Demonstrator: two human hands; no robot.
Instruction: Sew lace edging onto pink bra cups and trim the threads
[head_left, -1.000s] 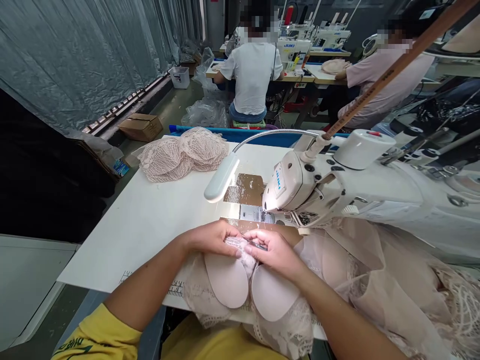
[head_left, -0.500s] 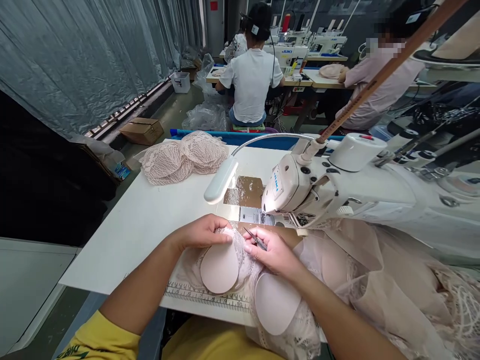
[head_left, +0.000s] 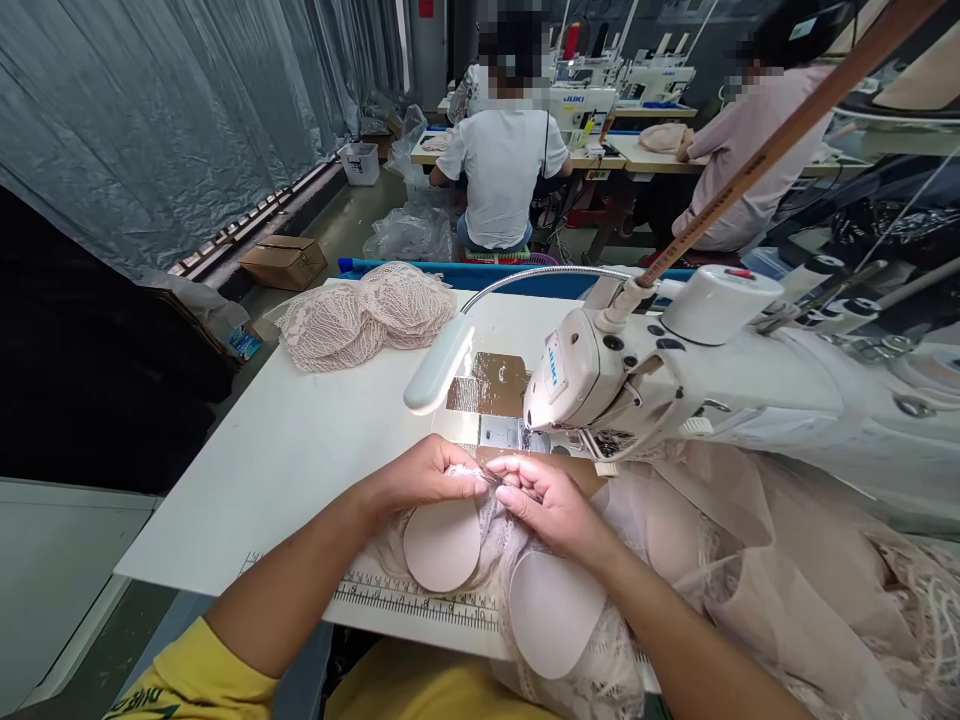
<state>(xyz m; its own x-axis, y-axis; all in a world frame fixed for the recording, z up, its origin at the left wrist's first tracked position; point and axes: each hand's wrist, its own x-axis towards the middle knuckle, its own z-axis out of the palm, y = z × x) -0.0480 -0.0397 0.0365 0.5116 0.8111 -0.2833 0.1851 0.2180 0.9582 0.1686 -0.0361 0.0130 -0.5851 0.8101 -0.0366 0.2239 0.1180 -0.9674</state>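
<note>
A pale pink lace bra (head_left: 441, 545) lies at the front edge of the sewing table, its smooth cup linings turned up. My left hand (head_left: 431, 475) pinches the lace along the upper edge of the left cup between thumb and fingers. Close beside it, my right hand (head_left: 544, 500) is closed around small metal thread snips (head_left: 495, 479), whose tip is at the lace by my left fingertips. My fingers cover most of the snips, so their blades cannot be made out clearly. The second cup (head_left: 555, 610) hangs over the table edge below my right wrist.
A white sewing machine (head_left: 690, 370) stands just beyond my right hand, with a lamp (head_left: 439, 365) over the table. Stacked lace cups (head_left: 367, 315) lie at the back left. Sheer pink fabric (head_left: 787, 560) is heaped at right. Two people (head_left: 506, 170) sit at machines ahead.
My left hand has shifted slightly right along the lace edge, and the two hands have come together. The snips' tip has moved down to the lace at my left fingertips.
</note>
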